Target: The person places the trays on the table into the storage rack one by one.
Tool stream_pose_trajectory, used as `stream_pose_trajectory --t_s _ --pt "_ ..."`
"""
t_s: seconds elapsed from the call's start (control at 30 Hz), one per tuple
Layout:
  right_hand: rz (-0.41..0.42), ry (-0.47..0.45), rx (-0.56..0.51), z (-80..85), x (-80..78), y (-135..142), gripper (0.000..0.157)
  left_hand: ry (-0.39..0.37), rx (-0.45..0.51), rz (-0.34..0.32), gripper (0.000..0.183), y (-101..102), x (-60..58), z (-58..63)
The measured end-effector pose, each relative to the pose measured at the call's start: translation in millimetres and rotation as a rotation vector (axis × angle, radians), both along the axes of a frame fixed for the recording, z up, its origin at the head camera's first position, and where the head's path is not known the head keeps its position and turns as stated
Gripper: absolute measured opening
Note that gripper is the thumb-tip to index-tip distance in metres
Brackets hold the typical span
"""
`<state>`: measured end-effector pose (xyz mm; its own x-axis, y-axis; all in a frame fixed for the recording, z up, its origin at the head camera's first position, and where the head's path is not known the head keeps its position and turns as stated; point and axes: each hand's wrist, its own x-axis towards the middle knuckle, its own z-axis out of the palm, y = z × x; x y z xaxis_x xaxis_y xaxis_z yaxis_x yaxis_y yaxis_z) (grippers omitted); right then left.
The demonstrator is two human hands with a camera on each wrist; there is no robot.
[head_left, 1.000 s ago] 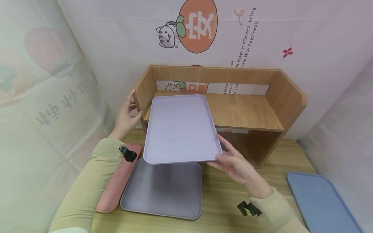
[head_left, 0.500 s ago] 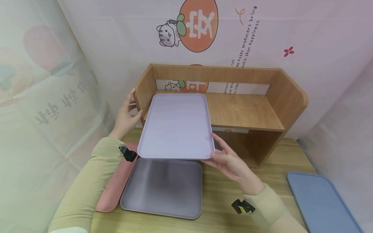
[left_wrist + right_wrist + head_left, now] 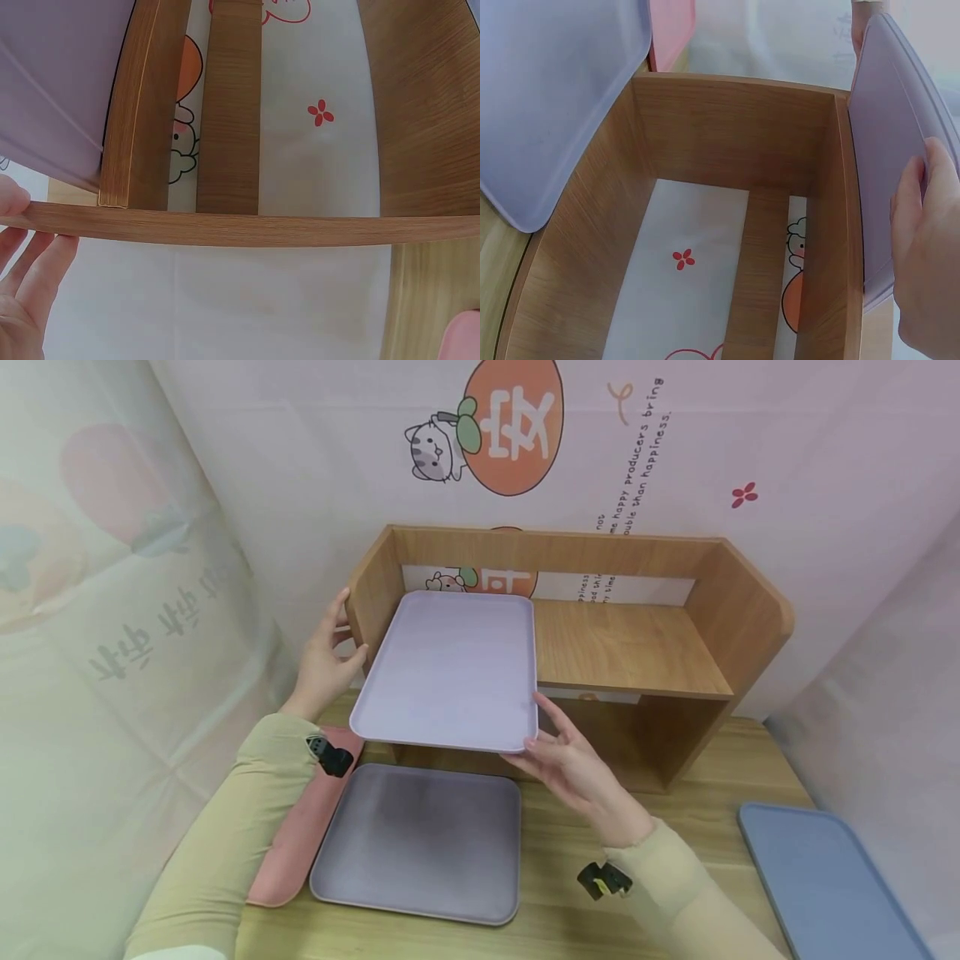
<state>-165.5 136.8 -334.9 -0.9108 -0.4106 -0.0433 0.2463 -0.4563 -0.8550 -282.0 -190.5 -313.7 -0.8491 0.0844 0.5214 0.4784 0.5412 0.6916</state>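
A lavender rectangular tray [image 3: 450, 668] lies over the left part of the upper board of a wooden desktop shelf [image 3: 637, 647], its near end jutting past the front edge. My right hand [image 3: 577, 777] holds the tray by its near right corner, with fingers at its side and underneath; the right wrist view shows this hand [image 3: 930, 255] against the tray's underside. With thumb inside and fingers outside, my left hand [image 3: 324, 664] grips the shelf's left side panel. In the left wrist view, that panel [image 3: 247, 229] runs between the thumb and fingers.
A grey-purple tray [image 3: 420, 847] lies on the wooden table [image 3: 570, 877] in front of the shelf. Partly under the left arm is a pink tray [image 3: 300, 839]. A blue tray [image 3: 832, 877] lies at the right. Printed cloth [image 3: 300, 460] hangs behind and at both sides.
My right hand has moved the lavender tray left and back, farther over the upper board, and its near end now uncovers more of the grey-purple tray. My left hand stays on the side panel.
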Motion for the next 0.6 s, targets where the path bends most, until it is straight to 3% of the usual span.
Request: stream_pose_trajectory --t_s 0.6 --pt "-0.088 -0.030 0.028 3.1 -15.1 -14.9 0.073 -0.022 0.017 -0.001 0.082 0.0 0.7 -0.8"
